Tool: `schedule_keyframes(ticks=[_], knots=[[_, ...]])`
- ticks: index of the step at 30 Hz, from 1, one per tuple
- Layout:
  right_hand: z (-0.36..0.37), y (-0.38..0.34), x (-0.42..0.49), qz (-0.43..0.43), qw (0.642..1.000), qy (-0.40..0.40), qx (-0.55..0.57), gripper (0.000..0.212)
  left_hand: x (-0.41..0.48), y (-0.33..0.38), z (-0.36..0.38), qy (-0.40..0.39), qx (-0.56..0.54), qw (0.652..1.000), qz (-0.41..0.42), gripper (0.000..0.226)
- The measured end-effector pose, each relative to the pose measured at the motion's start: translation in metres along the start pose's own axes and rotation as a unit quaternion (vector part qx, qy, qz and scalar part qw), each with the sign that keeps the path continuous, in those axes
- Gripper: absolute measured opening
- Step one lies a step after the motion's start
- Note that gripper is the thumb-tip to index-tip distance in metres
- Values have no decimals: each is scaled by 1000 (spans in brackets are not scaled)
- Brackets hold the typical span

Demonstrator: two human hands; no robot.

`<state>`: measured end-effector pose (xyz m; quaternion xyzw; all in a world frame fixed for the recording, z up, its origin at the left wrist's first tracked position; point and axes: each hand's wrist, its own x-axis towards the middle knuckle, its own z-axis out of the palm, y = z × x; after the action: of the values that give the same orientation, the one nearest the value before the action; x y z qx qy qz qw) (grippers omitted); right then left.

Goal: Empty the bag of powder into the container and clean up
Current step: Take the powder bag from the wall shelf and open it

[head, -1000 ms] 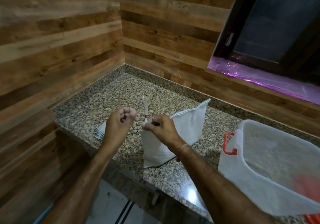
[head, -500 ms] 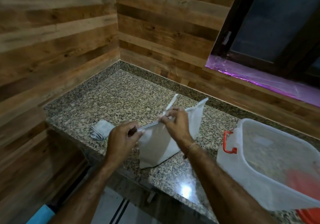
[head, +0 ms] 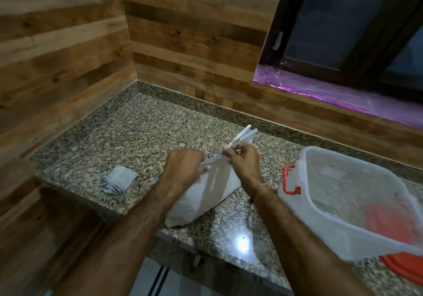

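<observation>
The bag [head: 206, 195] stands on the table [head: 148, 130] near its front edge. The left hand [head: 183, 167] grips the bag's top seam, and the right hand [head: 245, 160] pinches a thin strip [head: 240, 135] there. The container [head: 343, 192] sits just right, a folded cloth [head: 119, 180] left, and bare stone runs back to the wall corner.

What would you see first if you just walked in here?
In the middle, the left hand grips the top of a white bag on the speckled counter, while the right hand pinches a strip at its edge. To the right sits a big clear container with a red latch.
</observation>
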<state>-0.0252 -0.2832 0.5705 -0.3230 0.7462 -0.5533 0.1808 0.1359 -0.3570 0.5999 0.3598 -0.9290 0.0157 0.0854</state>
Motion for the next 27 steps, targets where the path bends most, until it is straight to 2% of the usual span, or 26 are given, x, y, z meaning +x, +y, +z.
schedule_keyframes(ticks=[2, 8, 18, 24, 27], knots=[[-6, 3, 5, 2, 1000, 15, -8, 32, 2, 2, 4, 10, 16, 1000, 3, 33], [-53, 23, 41, 56, 994, 88, 23, 27, -11, -6, 18, 39, -34, 999, -9, 31], [-89, 57, 57, 19, 1000, 9, 19, 26, 9, 26, 18, 32, -42, 998, -28, 23], [-113, 71, 87, 41, 998, 41, 36, 26, 9, 36, 20, 40, -41, 997, -45, 24], [-111, 71, 100, 45, 996, 21, 73, 27, 3, 31, 15, 30, -45, 994, -90, 24]])
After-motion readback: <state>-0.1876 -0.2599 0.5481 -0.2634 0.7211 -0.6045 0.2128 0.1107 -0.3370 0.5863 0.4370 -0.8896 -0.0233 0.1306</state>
